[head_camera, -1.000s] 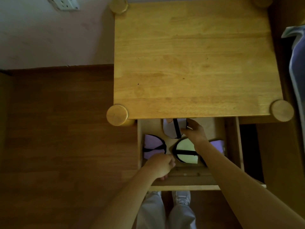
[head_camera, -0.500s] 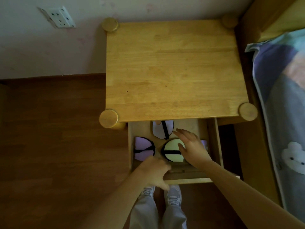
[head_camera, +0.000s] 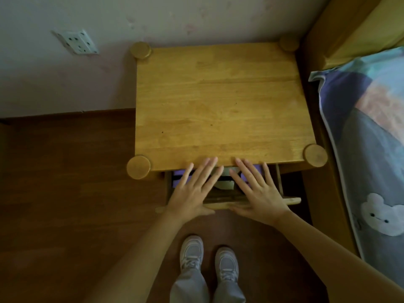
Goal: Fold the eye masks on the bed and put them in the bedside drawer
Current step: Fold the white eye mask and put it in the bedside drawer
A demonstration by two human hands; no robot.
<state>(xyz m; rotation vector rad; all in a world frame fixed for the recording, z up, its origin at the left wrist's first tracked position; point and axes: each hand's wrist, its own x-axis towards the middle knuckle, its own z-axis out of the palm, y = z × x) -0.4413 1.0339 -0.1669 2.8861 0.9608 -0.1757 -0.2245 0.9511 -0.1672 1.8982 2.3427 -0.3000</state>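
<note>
The bedside drawer (head_camera: 290, 201) stands only partly out from under the wooden bedside table (head_camera: 218, 106). Folded eye masks lie inside it: a purple one (head_camera: 178, 180) at the left, a pale green one (head_camera: 225, 184) in the middle, a purple one (head_camera: 244, 177) at the right, all mostly hidden by my hands. My left hand (head_camera: 193, 193) and my right hand (head_camera: 258, 191) lie flat with straight, spread fingers over the drawer, their palms against its front edge. Neither hand holds anything.
The bed (head_camera: 371, 160) with a blue patterned cover bearing a white bear runs along the right side. A wall socket (head_camera: 76, 42) sits on the wall at the left. Dark wooden floor (head_camera: 65, 193) lies to the left; my feet (head_camera: 207, 256) stand in front of the drawer.
My right hand let go of the mask at the back of the drawer and drew back. Both hands flattened on the drawer front, and the drawer slid most of the way in.
</note>
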